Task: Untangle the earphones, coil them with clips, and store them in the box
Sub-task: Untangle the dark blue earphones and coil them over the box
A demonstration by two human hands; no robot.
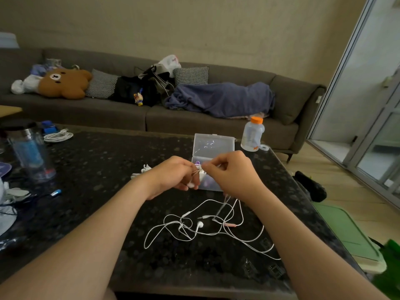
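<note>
Earphones [205, 226] lie close in front of you as a loose tangle of thin white cable on the dark, speckled stone worktop [97, 165]. 1 smooth rounded bud shows among the loops, with a pinkish inline piece to its right. A strand rises from the tangle to your hands.

Your left hand [173, 176] has its fingers curled, pinching the fine cable and a small white piece at the fingertips, which looks like a bud. Your right hand [231, 172] is curled as well, thumb and fingers nipping the same strand just beside the left. The 2 hands nearly touch above the worktop.

Behind them, and partly hidden by them, sits the box [213, 144]. It is clear rigid plastic, rectangular, with its lid tilted up at the far side. Your hands cover most of its base, so you cannot tell what is inside.

A squat translucent bottle [252, 135] with an orange cap stands just right of the box, near the far edge. At the far left are a coil of white cable [58, 137] and a clear cylindrical tumbler [30, 152]. Beyond the worktop, a grey fabric sofa [194, 120] carries a brown bear cushion [65, 83] and a crumpled blue blanket [220, 98].
</note>
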